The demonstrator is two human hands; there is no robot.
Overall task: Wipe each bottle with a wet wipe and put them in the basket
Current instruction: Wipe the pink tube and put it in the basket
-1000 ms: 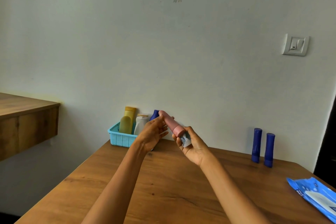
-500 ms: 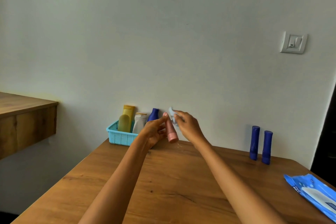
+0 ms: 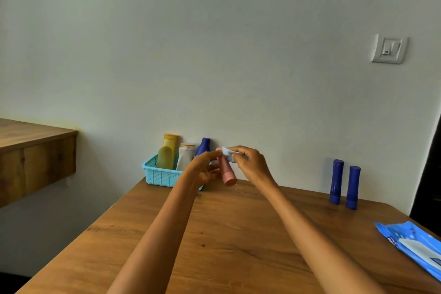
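Now you wipe the pink bottle (image 3: 227, 170) in the air, just before the basket (image 3: 162, 175).

Your left hand (image 3: 202, 169) grips its body to keep it steady; your right hand (image 3: 248, 162) pinches the wet wipe (image 3: 228, 153) against the upper end, probably to clean there. Two blue bottles (image 3: 343, 184) wait on the table (image 3: 226, 246).

Seven bottles all told: one pink bottle (image 3: 228, 172) up in the hands, two tall blue bottles (image 3: 336, 181) (image 3: 353, 187) standing on the worktop (image 3: 238, 234), four more in the basket (image 3: 160, 175). One basket. One wet wipe (image 3: 228, 154). One blue wipes pack (image 3: 415, 244). One wall switch (image 3: 389, 48).
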